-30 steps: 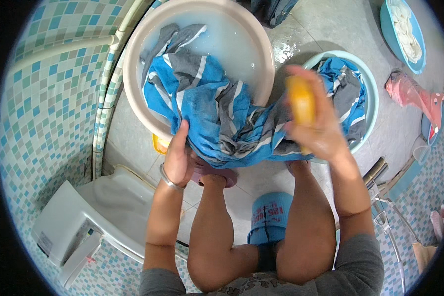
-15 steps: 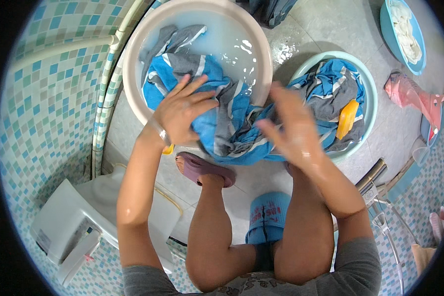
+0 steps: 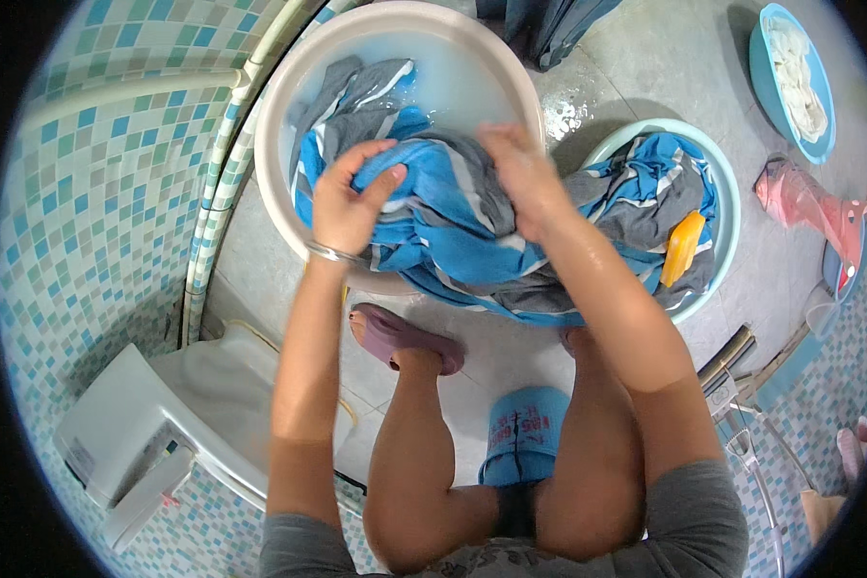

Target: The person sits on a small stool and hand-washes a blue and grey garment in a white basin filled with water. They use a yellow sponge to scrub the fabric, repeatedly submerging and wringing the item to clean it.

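A large blue, grey and white striped cloth (image 3: 462, 246) lies partly in cloudy water in a wide pinkish-white basin (image 3: 272, 183). Its folds run over the rim and across into a smaller pale-green basin (image 3: 732, 207) on the right. My left hand (image 3: 352, 197) grips a bunched blue fold, thumb on top. Opposite it, my right hand (image 3: 525, 183), slightly blurred, is closed round a grey fold of the same cloth. The bunch between both hands is raised above the water. On the cloth in the right basin rests a yellow block (image 3: 682, 249), perhaps soap.
A light-blue basin (image 3: 824, 144) holding white cloth stands at the far right, near a pink plastic item (image 3: 804, 207). Dark cloth (image 3: 554, 29) is at the top. A white toilet (image 3: 144, 433) sits lower left. Beneath me is a blue stool (image 3: 525, 433).
My left hand went from lying spread on the cloth to gripping it. My right hand moved left and up from beside the right basin and took hold; the cloth between them is now bunched up.
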### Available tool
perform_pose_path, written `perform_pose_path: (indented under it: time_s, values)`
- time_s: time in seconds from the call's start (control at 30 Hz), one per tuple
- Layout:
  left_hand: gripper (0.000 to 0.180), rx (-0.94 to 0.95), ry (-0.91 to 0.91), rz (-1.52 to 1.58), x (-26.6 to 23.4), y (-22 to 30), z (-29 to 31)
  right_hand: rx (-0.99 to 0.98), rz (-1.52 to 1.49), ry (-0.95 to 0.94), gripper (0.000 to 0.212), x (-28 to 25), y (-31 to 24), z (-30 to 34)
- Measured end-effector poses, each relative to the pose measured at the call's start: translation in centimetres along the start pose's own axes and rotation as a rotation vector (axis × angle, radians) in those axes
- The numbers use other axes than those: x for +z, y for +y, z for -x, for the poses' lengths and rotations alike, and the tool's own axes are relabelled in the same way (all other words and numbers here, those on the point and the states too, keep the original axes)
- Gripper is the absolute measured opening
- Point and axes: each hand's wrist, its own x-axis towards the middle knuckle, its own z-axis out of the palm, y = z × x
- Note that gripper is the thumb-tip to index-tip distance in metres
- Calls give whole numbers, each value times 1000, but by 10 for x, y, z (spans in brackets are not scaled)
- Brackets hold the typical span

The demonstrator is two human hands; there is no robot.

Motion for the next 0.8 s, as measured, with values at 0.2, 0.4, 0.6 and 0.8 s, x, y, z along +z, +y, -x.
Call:
perform_pose_path:
  time_s: [0.2,0.4,0.6,0.8]
  values:
    - [23,181,106,-98,2,11,22,471,-259,-316,63,1,-2,13]
    - [31,330,266,-559,-7,21,41,383,-433,-254,38,-8,-9,19]
    - [38,-681,253,641,20,22,67,-288,-413,-399,23,6,-39,38]
    - [34,-528,343,1036,23,-13,14,93,-641,-90,32,11,-24,27]
